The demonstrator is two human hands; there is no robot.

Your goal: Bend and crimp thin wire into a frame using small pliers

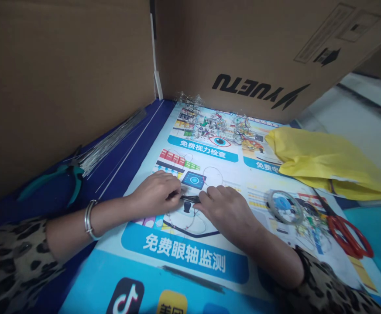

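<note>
My left hand (159, 194) is closed, its fingertips pinched together over the printed sheet (239, 183). What it grips is too small to make out. Facing it, my right hand (226, 213) is closed on a small dark metal tool (190, 199), whose narrow end reaches my left fingertips; its exact kind is unclear. Thin wire loops (214, 175) lie just beyond the hands. Below them hangs or rests a fine beaded wire (185, 227), partly lost against the print.
Teal-handled pliers (75, 174) and a bundle of straight wires (111, 141) lie at left. Tangled wire pieces (216, 122) sit at the back. To the right are a tape roll (285, 207), red-handled scissors (349, 237) and a yellow bag (331, 159). Cardboard walls (242, 48) stand behind.
</note>
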